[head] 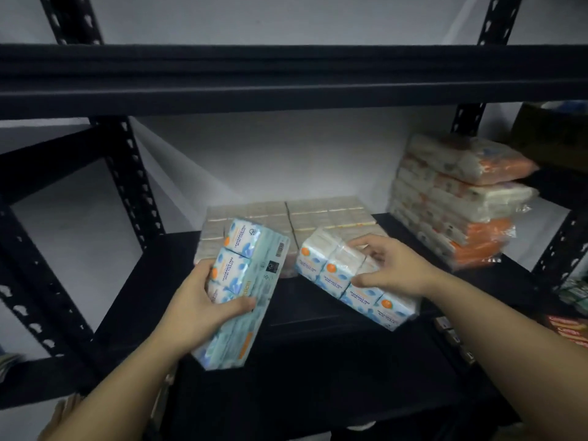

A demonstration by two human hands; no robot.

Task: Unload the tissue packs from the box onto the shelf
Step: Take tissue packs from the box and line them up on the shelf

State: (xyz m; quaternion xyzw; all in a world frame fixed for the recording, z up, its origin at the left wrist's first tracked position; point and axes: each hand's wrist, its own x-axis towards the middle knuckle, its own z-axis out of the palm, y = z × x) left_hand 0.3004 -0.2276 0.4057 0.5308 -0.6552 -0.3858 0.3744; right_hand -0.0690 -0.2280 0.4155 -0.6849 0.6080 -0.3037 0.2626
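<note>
My left hand grips a long blue-and-white tissue pack, held tilted above the front of the black shelf. My right hand holds a second blue-and-white tissue pack from above; it lies slanted on the shelf, its far end against the flat packs behind. Two flat layers of clear-wrapped tissue packs lie at the back of the shelf. The box is mostly out of sight; a cardboard flap shows at the lower left.
A tall stack of orange-and-white tissue packs stands at the shelf's right end. The upper shelf beam crosses overhead. Black perforated uprights frame the left side. More goods sit on the neighbouring rack at right.
</note>
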